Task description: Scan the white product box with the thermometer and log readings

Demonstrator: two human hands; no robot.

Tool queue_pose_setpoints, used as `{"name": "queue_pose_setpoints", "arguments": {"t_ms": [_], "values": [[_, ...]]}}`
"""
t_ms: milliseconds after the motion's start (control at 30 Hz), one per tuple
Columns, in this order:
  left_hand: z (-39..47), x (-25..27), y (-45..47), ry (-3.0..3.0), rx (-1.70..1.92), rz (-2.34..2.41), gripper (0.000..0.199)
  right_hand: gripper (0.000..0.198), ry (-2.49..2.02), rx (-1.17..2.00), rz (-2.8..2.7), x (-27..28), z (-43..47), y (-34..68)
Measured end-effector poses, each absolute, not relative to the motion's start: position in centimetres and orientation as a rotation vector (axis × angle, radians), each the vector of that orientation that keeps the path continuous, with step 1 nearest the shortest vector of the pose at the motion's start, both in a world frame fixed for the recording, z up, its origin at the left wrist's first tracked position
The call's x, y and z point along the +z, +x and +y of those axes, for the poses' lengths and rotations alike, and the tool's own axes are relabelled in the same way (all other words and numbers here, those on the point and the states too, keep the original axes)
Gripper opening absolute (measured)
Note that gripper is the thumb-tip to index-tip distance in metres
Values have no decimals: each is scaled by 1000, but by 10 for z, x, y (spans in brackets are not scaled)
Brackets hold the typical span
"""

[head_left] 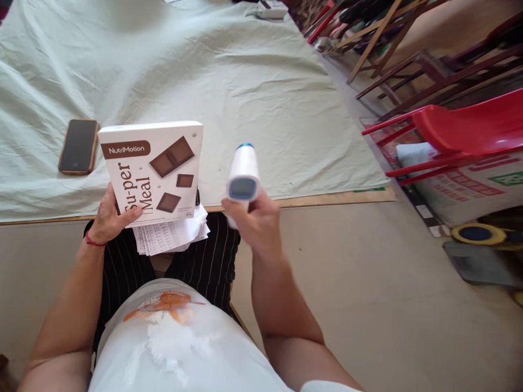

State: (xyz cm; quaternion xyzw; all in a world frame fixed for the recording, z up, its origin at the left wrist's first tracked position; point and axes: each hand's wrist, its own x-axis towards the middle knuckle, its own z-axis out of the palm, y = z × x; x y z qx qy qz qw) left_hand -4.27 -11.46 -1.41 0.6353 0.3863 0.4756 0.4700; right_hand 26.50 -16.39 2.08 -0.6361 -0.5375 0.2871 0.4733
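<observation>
My left hand point(109, 218) grips the lower left edge of a white and brown NutriMotion meal box point(167, 158), thumb across its front. The box is tilted up near the table's front edge, its printed face towards me. Below it, a stack of printed papers point(167, 235) shows above my lap; what supports it is hidden. In my right hand point(261, 223) is a white infrared thermometer point(244, 169), gun-shaped, with a grey screen facing me and a blue rim at its far end. My fingers are wrapped round its handle. The thermometer is to the right of the box, apart from it.
A phone point(78, 146) lies on the pale green tablecloth point(261, 81), left of the box. At the table's far edge sits a small white device point(272, 9). Off to the right are a red chair point(469, 128), a printed sack point(469, 188) and yellow tape point(478, 233).
</observation>
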Motion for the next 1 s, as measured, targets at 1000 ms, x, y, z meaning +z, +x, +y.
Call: {"name": "queue_pose_setpoints", "arguments": {"t_ms": [1000], "values": [[-114,-15,-45,1567,1189,974,60,42,-1574,338,-1801,-30,-53,273]]}}
